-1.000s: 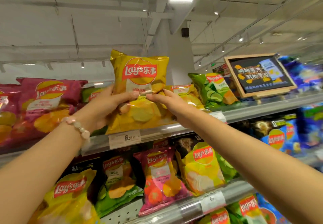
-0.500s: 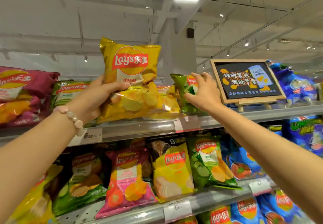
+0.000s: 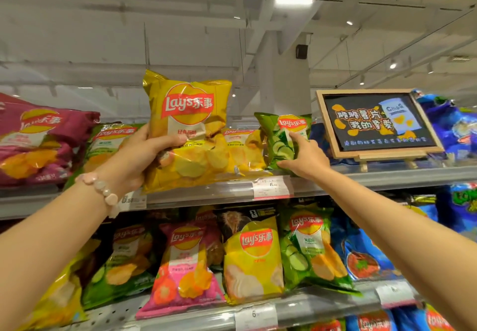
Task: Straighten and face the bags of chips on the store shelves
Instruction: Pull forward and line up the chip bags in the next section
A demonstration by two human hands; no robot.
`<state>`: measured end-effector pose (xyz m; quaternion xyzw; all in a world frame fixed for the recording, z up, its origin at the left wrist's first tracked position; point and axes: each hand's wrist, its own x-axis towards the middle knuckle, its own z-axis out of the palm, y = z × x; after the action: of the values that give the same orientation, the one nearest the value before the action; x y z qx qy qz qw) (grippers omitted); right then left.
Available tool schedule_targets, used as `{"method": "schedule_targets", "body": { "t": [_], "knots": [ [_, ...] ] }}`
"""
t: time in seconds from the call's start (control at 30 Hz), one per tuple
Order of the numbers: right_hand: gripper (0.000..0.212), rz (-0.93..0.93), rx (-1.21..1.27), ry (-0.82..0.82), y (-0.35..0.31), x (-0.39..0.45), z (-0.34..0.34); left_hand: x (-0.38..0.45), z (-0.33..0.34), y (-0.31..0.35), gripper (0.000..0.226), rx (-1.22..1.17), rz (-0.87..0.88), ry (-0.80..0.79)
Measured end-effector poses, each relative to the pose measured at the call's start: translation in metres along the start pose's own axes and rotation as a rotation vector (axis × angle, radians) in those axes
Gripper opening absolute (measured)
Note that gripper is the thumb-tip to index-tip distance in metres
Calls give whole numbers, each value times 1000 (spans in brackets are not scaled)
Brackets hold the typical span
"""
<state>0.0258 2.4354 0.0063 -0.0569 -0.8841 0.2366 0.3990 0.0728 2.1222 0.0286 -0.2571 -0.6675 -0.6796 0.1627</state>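
A yellow Lay's bag [image 3: 189, 114] stands upright at the front of the top shelf [image 3: 387, 177], logo facing me. My left hand [image 3: 140, 155] grips its left side, thumb across the front. Behind it lies a second yellow bag [image 3: 245, 147]. To the right a green cucumber bag [image 3: 282, 137] stands on the same shelf. My right hand [image 3: 303, 159] holds its lower right part, forefinger up along the bag's front and thumb under its bottom edge.
A maroon bag [image 3: 44, 139] and a green bag [image 3: 111, 139] sit left on the top shelf. A framed chalkboard sign [image 3: 374, 121] stands right of the green cucumber bag, blue bags [image 3: 449, 127] beyond it. The lower shelf [image 3: 309, 305] holds several mixed bags.
My right hand let go of the yellow bag and moved right onto the green cucumber bag. The green bag now faces me more upright. My left hand still holds the yellow bag.
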Motion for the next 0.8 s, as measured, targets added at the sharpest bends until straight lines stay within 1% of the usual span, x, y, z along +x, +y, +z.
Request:
{"method": "schedule_targets", "body": {
  "t": [0.1,0.13,0.3,0.43,0.5,0.57,0.6,0.67,0.73,0.77,0.8],
  "knots": [
    [82,12,90,30,0,1,1,0,-7,2,68,-9,-25,-16],
    [80,11,122,43,1,2,1,1,-8,2,69,-5,-23,-15],
    [72,0,375,113,-2,3,-3,3,-19,9,57,-13,-7,13],
    [71,-43,504,218,-18,-2,-8,2,-35,18,70,7,6,31],
    [71,-98,490,287,-34,-7,-11,1,-43,24,64,9,-6,60],
    [70,-148,408,352,-57,-13,-14,-2,-51,30,53,1,-7,82],
    [70,-174,372,369,-70,-18,-15,-3,-57,33,52,-2,-4,93],
    [69,-232,356,347,-98,-26,-13,-6,-72,37,60,3,10,115],
    [69,-285,361,277,-125,-33,-4,-11,-89,40,73,12,12,146],
    [70,-308,346,250,-137,-36,3,-14,-97,41,76,11,12,164],
    [70,-328,323,234,-148,-39,11,-17,-105,41,73,8,18,177]
  ]
}}
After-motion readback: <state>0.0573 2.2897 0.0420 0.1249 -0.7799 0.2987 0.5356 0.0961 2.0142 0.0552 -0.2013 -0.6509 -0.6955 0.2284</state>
